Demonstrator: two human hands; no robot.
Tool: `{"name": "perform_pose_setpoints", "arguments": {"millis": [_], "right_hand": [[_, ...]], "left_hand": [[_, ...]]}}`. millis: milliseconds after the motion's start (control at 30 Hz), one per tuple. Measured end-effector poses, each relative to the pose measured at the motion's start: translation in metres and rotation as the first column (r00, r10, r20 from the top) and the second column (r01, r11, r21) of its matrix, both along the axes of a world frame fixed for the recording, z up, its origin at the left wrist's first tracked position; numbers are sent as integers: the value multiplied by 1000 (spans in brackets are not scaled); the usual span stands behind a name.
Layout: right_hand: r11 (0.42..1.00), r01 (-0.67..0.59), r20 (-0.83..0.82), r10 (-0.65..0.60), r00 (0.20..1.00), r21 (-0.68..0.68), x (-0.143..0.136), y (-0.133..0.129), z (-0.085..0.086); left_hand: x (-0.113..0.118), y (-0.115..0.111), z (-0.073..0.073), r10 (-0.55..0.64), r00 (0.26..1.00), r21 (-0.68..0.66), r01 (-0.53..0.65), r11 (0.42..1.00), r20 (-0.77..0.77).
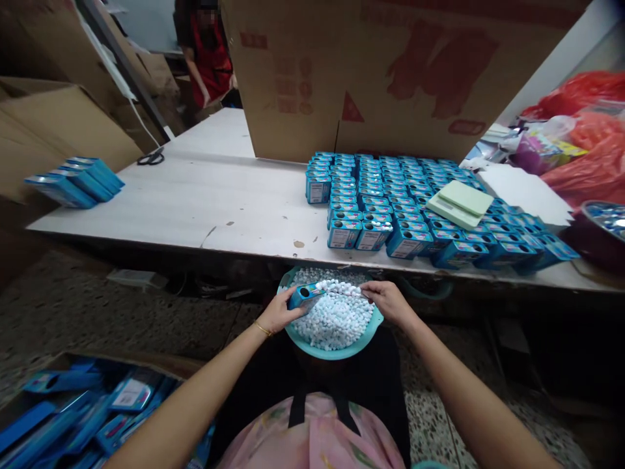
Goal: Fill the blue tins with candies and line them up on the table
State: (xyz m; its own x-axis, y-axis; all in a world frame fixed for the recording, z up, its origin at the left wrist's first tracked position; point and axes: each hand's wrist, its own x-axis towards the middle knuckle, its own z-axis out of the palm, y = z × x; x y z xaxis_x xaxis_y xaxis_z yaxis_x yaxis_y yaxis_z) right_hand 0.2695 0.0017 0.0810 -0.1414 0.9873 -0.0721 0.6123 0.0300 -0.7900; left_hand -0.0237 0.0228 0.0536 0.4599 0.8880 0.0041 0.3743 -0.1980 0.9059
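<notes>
My left hand (pixel 279 314) is closed around a small blue carton (pixel 305 298), which tilts over the left side of a turquoise basin (pixel 332 354). A dark round hole shows in the carton's top. Small white pellets (pixel 332 322) fill much of the basin. On the right, my right hand (pixel 387 301) pinches the end of what looks like a shallow scoop (pixel 365 294). A long heap of pellets covers most of it and reaches to the carton's edge, so its shape is largely hidden.
Rows of blue cartons (pixel 407 241) stand on the white table (pixel 205 195), with a pale green scale (pixel 459 203) on top. More cartons (pixel 78 181) and scissors (pixel 151 157) lie left. A large cardboard box (pixel 361 85) stands behind. Flat cartons (pixel 92 410) fill a box below left. A person (pixel 209 58) stands beyond.
</notes>
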Motion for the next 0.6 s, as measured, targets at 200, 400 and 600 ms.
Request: {"name": "perform_pose_setpoints", "arguments": {"millis": [200, 400, 600], "right_hand": [[992, -116, 355, 123, 927, -41, -7, 13, 44], [975, -183, 672, 217, 708, -123, -24, 18, 85], [963, -228, 805, 249, 539, -145, -54, 19, 115]], "left_hand": [[18, 16, 2, -113, 990, 98, 121, 988, -84], [23, 19, -5, -137, 984, 128, 151, 980, -116], [25, 20, -10, -136, 986, 188, 153, 970, -100]]}}
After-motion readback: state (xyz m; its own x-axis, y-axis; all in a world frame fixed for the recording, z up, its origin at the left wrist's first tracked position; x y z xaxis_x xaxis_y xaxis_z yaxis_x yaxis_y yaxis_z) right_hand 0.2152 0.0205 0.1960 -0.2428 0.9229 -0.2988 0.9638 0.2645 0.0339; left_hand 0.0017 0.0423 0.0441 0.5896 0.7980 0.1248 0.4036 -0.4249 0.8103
